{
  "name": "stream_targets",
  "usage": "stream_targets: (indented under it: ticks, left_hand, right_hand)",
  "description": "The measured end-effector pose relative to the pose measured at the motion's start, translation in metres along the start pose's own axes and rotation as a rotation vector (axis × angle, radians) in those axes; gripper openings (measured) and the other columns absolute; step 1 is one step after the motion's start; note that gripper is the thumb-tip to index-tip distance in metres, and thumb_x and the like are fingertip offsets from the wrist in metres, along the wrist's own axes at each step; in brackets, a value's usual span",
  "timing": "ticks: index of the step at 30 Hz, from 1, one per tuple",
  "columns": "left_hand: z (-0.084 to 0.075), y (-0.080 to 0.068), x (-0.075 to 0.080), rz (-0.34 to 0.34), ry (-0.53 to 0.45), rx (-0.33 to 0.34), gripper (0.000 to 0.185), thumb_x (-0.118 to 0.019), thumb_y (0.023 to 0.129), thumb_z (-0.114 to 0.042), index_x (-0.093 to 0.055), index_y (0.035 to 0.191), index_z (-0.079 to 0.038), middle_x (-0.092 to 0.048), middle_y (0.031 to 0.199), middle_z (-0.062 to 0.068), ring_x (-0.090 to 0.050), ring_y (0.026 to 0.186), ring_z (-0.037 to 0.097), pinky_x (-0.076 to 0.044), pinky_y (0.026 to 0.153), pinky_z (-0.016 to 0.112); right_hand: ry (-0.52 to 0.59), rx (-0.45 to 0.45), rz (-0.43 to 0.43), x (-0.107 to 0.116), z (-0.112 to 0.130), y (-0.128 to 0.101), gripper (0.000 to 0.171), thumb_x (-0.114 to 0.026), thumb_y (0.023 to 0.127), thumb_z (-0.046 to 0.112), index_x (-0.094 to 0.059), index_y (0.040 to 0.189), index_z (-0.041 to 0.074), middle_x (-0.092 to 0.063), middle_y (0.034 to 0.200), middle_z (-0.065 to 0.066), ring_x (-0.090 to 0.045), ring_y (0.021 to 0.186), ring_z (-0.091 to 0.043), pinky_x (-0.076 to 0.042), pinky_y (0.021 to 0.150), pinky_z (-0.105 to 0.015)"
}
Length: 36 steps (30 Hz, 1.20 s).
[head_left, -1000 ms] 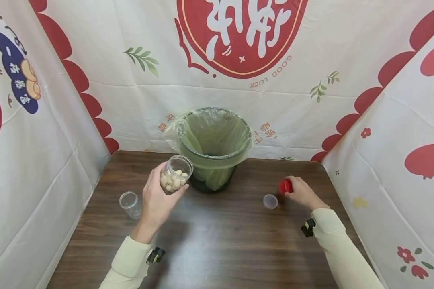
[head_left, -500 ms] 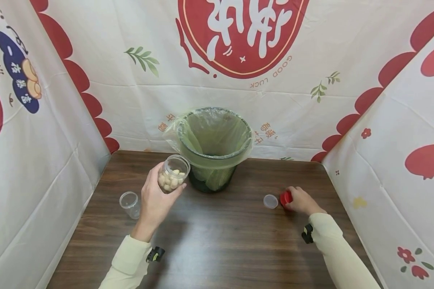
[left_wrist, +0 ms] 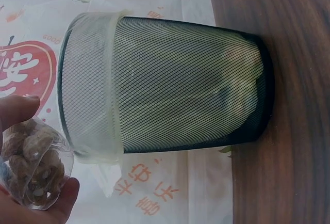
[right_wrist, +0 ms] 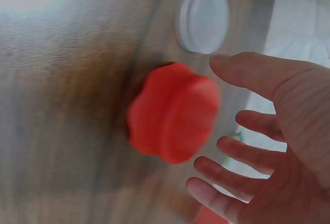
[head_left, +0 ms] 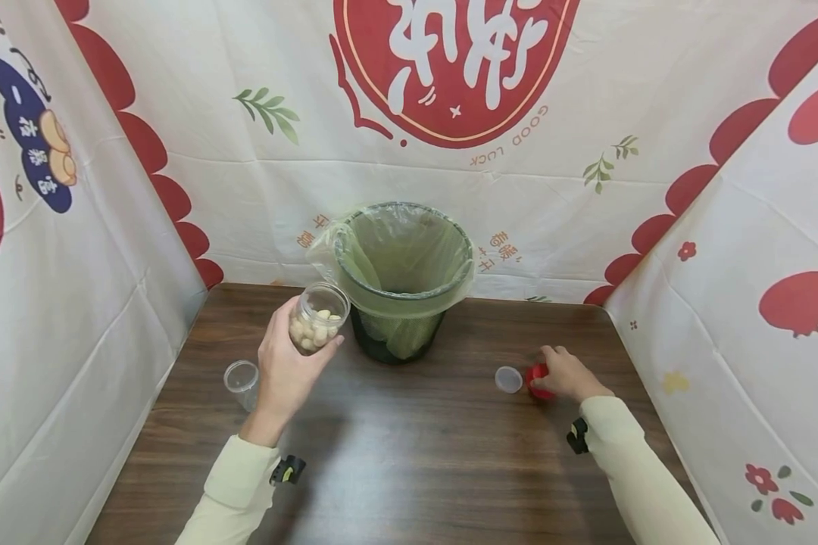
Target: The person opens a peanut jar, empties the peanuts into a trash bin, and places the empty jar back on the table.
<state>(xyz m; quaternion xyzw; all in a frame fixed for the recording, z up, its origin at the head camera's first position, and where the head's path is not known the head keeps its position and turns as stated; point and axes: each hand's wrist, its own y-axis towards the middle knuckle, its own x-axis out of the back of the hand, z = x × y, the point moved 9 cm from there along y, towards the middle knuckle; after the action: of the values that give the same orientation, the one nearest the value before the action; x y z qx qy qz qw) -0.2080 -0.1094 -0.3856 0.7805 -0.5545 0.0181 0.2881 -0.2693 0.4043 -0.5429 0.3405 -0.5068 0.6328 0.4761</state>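
Your left hand has its grip closed around an open clear jar of pale, rounded pieces, held tilted above the worktop just beside the rim of the mesh bin with its green liner; your right hand has its grip open, fingers spread and relaxed, resting over the red lid, which lies on the worktop; the wrist view shows the fingers apart from that lid; a clear lid lies just left of it; an empty clear jar stands on the worktop near your left wrist.
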Motion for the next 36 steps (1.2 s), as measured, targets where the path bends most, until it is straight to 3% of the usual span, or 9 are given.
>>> stream_targets:
  ticks: [5,17,25,28,36]
  left_hand:
    - [-0.003,0.01,0.007,0.0,-0.005,0.004,0.084,-0.096,0.077,-0.017,-0.056,0.15,-0.006,-0.065,0.142,0.016,-0.064,0.128,0.037,-0.049,0.11,0.052]
    - [-0.006,0.046,0.026,-0.029,-0.01,0.106,0.082,-0.092,0.082,-0.019,-0.052,0.152,-0.004,-0.059,0.151,0.02,-0.056,0.138,0.037,-0.043,0.117,0.056]
    - [-0.007,0.074,0.022,-0.016,-0.049,0.168,0.081,-0.09,0.084,-0.014,-0.05,0.154,-0.006,-0.058,0.155,0.016,-0.056,0.139,0.032,-0.042,0.119,0.052]
    - [-0.013,0.088,0.02,-0.007,-0.064,0.158,0.081,-0.089,0.085,-0.013,-0.049,0.154,-0.006,-0.057,0.155,0.017,-0.054,0.14,0.032,-0.042,0.121,0.052]
    - [-0.033,0.117,0.002,0.041,-0.09,0.107,0.083,-0.087,0.085,-0.008,-0.046,0.157,-0.005,-0.05,0.16,0.018,-0.048,0.148,0.032,-0.037,0.126,0.048]
  right_hand:
    - [-0.041,0.046,-0.015,0.02,0.022,-0.002,0.079,-0.082,0.095,0.025,-0.043,0.153,-0.011,-0.046,0.149,-0.044,-0.052,0.135,-0.062,-0.048,0.107,-0.075]
    - [-0.08,0.157,-0.139,0.088,0.089,-0.005,0.077,-0.073,0.102,0.026,-0.035,0.16,-0.008,-0.041,0.156,-0.041,-0.046,0.142,-0.061,-0.043,0.113,-0.074]
    - [-0.059,0.206,-0.193,0.138,0.128,0.004,0.075,-0.064,0.107,0.027,-0.029,0.164,-0.007,-0.038,0.158,-0.04,-0.047,0.144,-0.058,-0.043,0.115,-0.072]
    - [-0.026,0.226,-0.239,0.154,0.144,0.007,0.071,-0.061,0.108,0.025,-0.031,0.163,-0.007,-0.038,0.159,-0.039,-0.042,0.148,-0.056,-0.039,0.12,-0.071]
    - [0.015,0.286,-0.346,0.175,0.185,0.014,0.06,-0.05,0.112,0.029,-0.039,0.161,-0.004,-0.046,0.158,-0.033,-0.047,0.147,-0.051,-0.041,0.119,-0.067]
